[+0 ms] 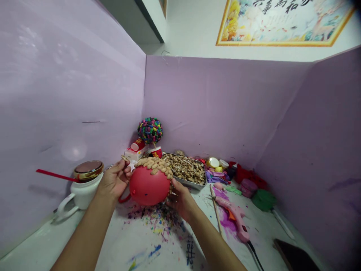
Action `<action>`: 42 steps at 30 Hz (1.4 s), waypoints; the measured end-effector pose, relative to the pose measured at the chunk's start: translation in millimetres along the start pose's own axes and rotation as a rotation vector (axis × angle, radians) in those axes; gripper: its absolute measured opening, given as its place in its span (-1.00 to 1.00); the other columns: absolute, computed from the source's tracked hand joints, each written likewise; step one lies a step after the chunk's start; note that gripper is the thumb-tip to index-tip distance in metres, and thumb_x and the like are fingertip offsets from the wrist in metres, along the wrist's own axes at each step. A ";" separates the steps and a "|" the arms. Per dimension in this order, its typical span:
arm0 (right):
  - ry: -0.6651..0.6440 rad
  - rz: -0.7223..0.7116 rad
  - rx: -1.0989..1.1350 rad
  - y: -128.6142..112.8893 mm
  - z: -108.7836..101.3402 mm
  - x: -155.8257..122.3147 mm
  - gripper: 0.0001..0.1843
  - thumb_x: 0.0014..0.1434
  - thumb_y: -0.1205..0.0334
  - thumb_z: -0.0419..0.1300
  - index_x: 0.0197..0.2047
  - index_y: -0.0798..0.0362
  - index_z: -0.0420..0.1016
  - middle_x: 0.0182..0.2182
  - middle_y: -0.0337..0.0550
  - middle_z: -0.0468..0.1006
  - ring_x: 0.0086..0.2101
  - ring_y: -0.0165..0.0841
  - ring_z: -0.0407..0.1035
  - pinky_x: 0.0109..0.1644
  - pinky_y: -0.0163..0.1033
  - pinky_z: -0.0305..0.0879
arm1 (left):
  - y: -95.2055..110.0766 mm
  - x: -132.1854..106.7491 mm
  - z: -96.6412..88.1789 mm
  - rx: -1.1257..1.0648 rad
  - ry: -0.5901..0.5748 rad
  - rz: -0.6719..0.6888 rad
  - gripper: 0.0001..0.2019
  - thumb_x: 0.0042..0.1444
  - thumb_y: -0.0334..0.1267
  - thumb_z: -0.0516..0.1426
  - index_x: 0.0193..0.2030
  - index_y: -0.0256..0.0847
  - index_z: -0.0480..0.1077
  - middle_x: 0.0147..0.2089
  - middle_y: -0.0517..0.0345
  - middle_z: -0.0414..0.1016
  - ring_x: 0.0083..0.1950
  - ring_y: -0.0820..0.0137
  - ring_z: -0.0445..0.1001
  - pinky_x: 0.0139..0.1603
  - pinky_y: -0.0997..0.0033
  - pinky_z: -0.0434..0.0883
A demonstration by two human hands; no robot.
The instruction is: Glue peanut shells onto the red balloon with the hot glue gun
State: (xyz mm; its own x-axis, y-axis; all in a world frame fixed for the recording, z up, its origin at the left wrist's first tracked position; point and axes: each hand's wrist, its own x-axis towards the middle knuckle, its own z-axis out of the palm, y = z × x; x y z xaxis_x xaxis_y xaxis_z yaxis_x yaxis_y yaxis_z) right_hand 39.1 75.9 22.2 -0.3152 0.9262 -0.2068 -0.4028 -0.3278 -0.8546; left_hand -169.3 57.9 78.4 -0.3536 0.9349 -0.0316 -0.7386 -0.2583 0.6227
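Observation:
A red balloon is at the middle of the view, its top covered with overlapping rows of tan pistachio shells. My right hand is closed around the balloon's right side, with some fingers hidden behind it. Left of the balloon, my left hand pinches a single pistachio shell between thumb and fingertips. Behind the balloon, a metal tray is heaped with loose pistachio shells. On the right lies a pink glue gun, its nozzle pointing toward the back left.
At left a white mug carries a round gold-rimmed container and a red stick. A multicoloured ball stands at the back. Clay lumps and small tubs line the back right; a dark flat object lies front right. Purple panels surround the table.

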 end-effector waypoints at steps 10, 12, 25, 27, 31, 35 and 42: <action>0.140 -0.183 -0.115 -9.8 -1.0 -50.7 -0.43 -0.10 -0.01 0.27 -0.02 -0.07 0.25 -0.14 -0.13 0.41 -0.15 -0.23 0.31 -0.30 -0.25 0.29 | -14.8 -12.9 7.4 -0.043 -0.090 -0.159 -0.78 0.13 -0.51 -0.08 -0.46 -0.37 0.31 -0.47 0.11 0.31 -0.60 0.61 0.22 -0.67 0.64 0.30; 0.177 -0.235 -0.161 -10.1 -9.5 -60.3 -0.36 -0.14 -0.02 0.29 0.01 -0.06 0.21 -0.11 -0.09 0.40 -0.11 -0.18 0.31 -0.25 -0.20 0.30 | -23.1 -17.9 7.9 -0.035 -0.100 -0.213 -0.80 0.12 -0.51 -0.08 -0.45 -0.36 0.30 -0.46 0.11 0.32 -0.60 0.60 0.23 -0.68 0.64 0.30; 0.183 -0.484 -0.236 14.7 -49.0 -69.7 -0.42 -0.06 -0.06 0.23 -0.01 -0.03 0.21 0.02 -0.02 0.36 0.02 -0.12 0.24 0.01 -0.03 0.20 | -45.0 -42.8 15.4 0.145 -0.132 -0.261 -0.93 -0.01 -0.52 0.07 -0.47 -0.35 0.33 -0.49 0.17 0.30 -0.61 0.60 0.26 -0.66 0.65 0.31; 0.169 -0.500 -0.232 16.5 -49.4 -70.7 -0.43 -0.07 -0.05 0.24 -0.02 -0.02 0.22 0.01 -0.03 0.37 0.02 -0.14 0.24 0.02 -0.05 0.20 | -44.1 -45.2 17.9 0.203 -0.137 -0.239 -0.93 -0.05 -0.51 0.10 -0.49 -0.33 0.32 -0.57 0.22 0.27 -0.62 0.59 0.26 -0.65 0.65 0.30; 0.145 -0.516 -0.243 19.9 -52.9 -69.8 -0.43 -0.08 -0.03 0.27 -0.04 -0.01 0.20 -0.01 -0.01 0.36 0.00 -0.14 0.25 0.01 -0.06 0.20 | -43.7 -49.2 21.1 0.295 -0.135 -0.146 -0.94 -0.11 -0.48 0.16 -0.50 -0.33 0.33 -0.64 0.25 0.26 -0.64 0.60 0.22 -0.65 0.68 0.26; 0.147 -0.514 -0.270 20.0 -52.4 -70.7 -0.39 -0.12 -0.01 0.29 -0.04 0.00 0.19 -0.01 0.02 0.36 -0.01 -0.13 0.27 -0.03 -0.07 0.24 | -40.6 -53.0 23.2 0.318 -0.168 -0.093 -0.87 -0.22 -0.40 0.24 -0.51 -0.32 0.35 -0.63 0.26 0.27 -0.63 0.60 0.22 -0.63 0.67 0.23; 0.196 -0.524 -0.290 18.4 -47.8 -74.2 -0.35 -0.16 -0.01 0.31 -0.04 0.00 0.17 0.00 0.05 0.33 0.00 -0.09 0.25 -0.11 -0.08 0.30 | -26.3 -76.9 35.2 0.471 -0.187 0.073 -0.81 -0.34 -0.32 0.30 -0.52 -0.33 0.43 -0.63 0.24 0.32 -0.61 0.59 0.20 -0.61 0.63 0.16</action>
State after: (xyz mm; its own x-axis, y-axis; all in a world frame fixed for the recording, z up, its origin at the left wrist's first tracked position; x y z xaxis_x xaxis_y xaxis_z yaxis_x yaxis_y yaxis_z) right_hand 96.2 10.0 -1.0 0.0359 0.9761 0.2143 -0.2033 0.2171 -0.9548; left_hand -102.5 1.4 92.0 -0.2540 0.9572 0.1386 -0.3614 -0.2268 0.9044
